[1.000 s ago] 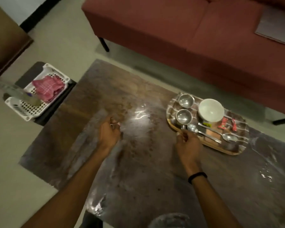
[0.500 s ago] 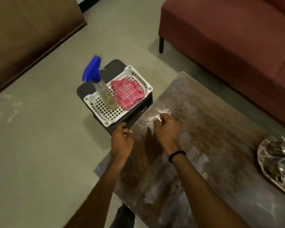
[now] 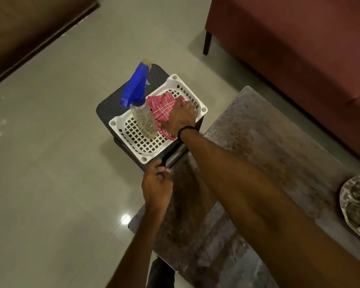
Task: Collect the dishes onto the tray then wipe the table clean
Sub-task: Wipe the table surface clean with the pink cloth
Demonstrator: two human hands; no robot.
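The right hand [image 3: 182, 119] lay on the red cloth [image 3: 161, 106] in the white basket [image 3: 193, 100], grip unclear, spray bottle [image 3: 141, 113] just beside; the left hand [image 3: 157, 190] curled loosely, empty, at the table [image 3: 258, 132] corner

- A dark mottled table [image 3: 264, 163] is filling the lower right of the frame, carrying a tray [image 3: 346, 206] of steel dishes at the right edge.
- A black stool [image 3: 108, 107] is standing on the pale tiled floor [image 3: 50, 163] at centre, bearing a white lattice basket [image 3: 131, 140].
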